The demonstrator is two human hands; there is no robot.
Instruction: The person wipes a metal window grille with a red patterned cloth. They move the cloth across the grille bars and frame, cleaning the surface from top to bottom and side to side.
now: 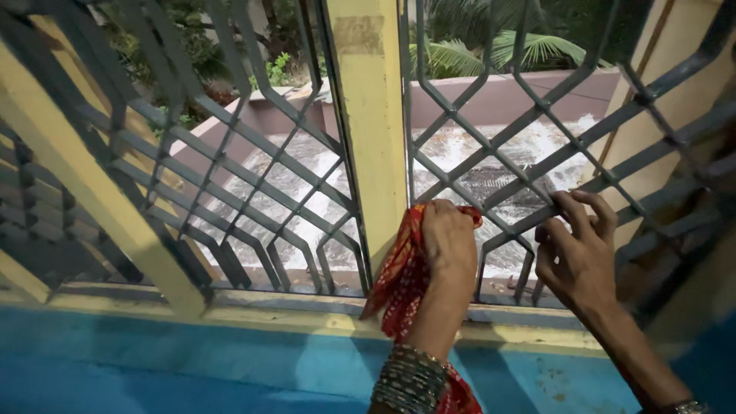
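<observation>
My left hand [448,247] is closed around a red patterned cloth [400,284] and presses it against the grey metal window grille [491,165], right beside the yellow post [376,138]. The cloth hangs down past my wrist, which carries several bangles [410,379]. To the right, the fingers of my right hand [579,257] are hooked around a slanted bar of the same grille. A bracelet shows at that wrist near the bottom edge.
A second grille panel [230,169] fills the left side, framed by a slanted yellow bar [84,176]. Below runs a yellow sill [253,310] over a blue wall [192,364]. Outside lie a wet flat roof [307,192] with a low parapet, and palm leaves [491,50].
</observation>
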